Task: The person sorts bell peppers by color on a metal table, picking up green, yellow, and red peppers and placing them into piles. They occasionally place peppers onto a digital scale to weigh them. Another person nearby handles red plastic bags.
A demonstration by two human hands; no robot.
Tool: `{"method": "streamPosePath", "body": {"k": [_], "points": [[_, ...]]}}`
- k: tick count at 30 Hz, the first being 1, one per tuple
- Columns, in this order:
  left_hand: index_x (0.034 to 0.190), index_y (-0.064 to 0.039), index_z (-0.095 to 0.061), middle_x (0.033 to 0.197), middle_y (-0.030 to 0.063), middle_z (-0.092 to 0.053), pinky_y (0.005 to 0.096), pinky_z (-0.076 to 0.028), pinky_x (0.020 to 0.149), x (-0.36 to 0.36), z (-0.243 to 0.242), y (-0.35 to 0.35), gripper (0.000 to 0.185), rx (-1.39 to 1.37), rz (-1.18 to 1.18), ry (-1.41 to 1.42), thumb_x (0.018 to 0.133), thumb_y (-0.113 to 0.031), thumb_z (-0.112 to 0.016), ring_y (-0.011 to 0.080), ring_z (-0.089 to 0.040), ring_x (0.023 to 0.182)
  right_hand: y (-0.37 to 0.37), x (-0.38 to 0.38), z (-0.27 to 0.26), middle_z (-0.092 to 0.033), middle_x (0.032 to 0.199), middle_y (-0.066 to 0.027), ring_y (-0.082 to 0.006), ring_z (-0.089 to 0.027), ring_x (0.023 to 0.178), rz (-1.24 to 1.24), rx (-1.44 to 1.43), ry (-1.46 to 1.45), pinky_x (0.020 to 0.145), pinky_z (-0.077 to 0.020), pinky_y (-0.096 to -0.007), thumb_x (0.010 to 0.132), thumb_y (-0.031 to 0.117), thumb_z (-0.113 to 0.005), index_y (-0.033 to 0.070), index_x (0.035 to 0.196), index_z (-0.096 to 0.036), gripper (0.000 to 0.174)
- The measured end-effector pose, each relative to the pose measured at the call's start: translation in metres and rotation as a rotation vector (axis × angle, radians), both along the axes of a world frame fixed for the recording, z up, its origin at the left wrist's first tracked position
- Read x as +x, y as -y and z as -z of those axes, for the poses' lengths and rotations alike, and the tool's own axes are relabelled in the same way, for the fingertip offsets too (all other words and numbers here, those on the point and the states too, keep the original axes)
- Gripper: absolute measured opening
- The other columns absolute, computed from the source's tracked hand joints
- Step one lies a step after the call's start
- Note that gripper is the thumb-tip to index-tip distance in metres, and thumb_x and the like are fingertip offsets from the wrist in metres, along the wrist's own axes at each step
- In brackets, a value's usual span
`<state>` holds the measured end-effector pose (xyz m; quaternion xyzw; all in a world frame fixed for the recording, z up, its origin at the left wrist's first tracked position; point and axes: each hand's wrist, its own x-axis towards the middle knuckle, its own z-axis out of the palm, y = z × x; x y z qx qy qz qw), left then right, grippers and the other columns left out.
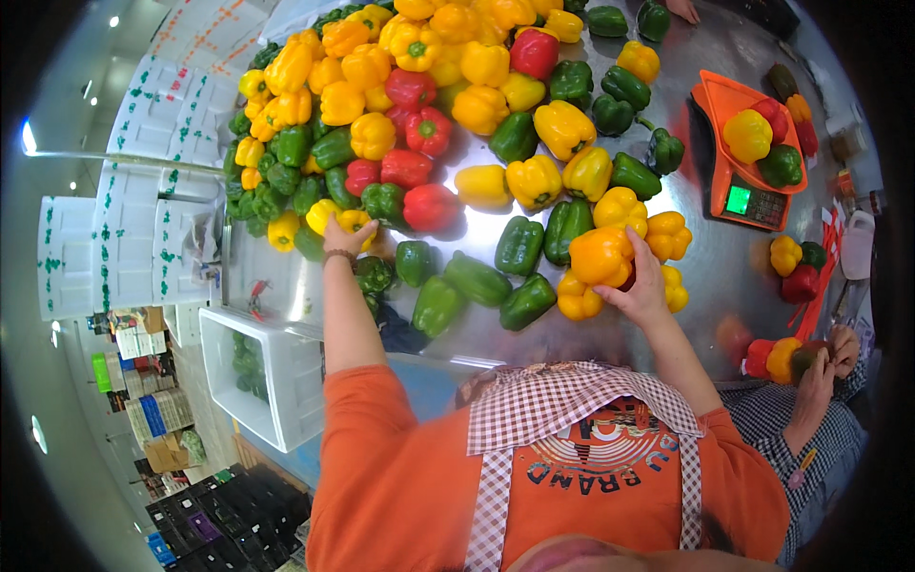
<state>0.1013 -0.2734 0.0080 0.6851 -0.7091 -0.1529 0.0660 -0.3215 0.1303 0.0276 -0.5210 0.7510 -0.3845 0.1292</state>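
My left hand point(344, 242) is at the near left edge of the pepper heap, its thumb and fingers spread around a yellow bell pepper point(353, 220). In my right hand point(643, 287) is a large orange-yellow bell pepper point(600, 256), gripped from its right side above other peppers. A smaller yellow pepper point(577, 297) shows just below it, and another yellow one point(668, 236) lies to its right. Something dark red, partly hidden by my fingers, shows under the held pepper. Green bell peppers point(475, 279) lie on the metal table between my hands.
A heap of yellow, red and green peppers point(429, 43) covers the far left. An orange scale point(750, 193) bearing peppers stands at right. A co-worker's hands point(822, 372) hold a row of peppers nearby. A white foam box point(286, 386) with green peppers stands below the table's left edge.
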Motion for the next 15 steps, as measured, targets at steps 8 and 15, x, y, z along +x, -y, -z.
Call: {"method": "streamPosePath", "body": {"k": [8, 15], "points": [[0.141, 0.002, -0.043, 0.13, 0.0214, -0.06, 0.0397, -0.047, 0.1, 0.033, 0.025, 0.014, 0.098, 0.121, -0.149, -0.319, 0.066, -0.04, -0.089, 0.0319, -0.059, 0.12, 0.001, -0.002, -0.002, -0.057, 0.13, -0.0187, -0.0381, -0.056, 0.116, -0.003, 0.005, -0.009, 0.101, -0.0422, -0.0456, 0.063, 0.035, -0.087, 0.009, 0.147, -0.037, 0.102], [0.144, 0.0, -0.04, 0.134, 0.0226, -0.057, 0.0413, -0.046, 0.103, -0.015, -0.042, -0.008, 0.103, 0.071, 0.187, 0.059, 0.063, -0.039, -0.092, 0.0333, -0.056, 0.123, 0.001, -0.002, -0.006, -0.058, 0.129, -0.0177, -0.0373, -0.057, 0.116, -0.003, 0.003, -0.002, 0.101, -0.0423, -0.0454, 0.063, 0.036, -0.087, 0.008, 0.146, -0.038, 0.1]]}}
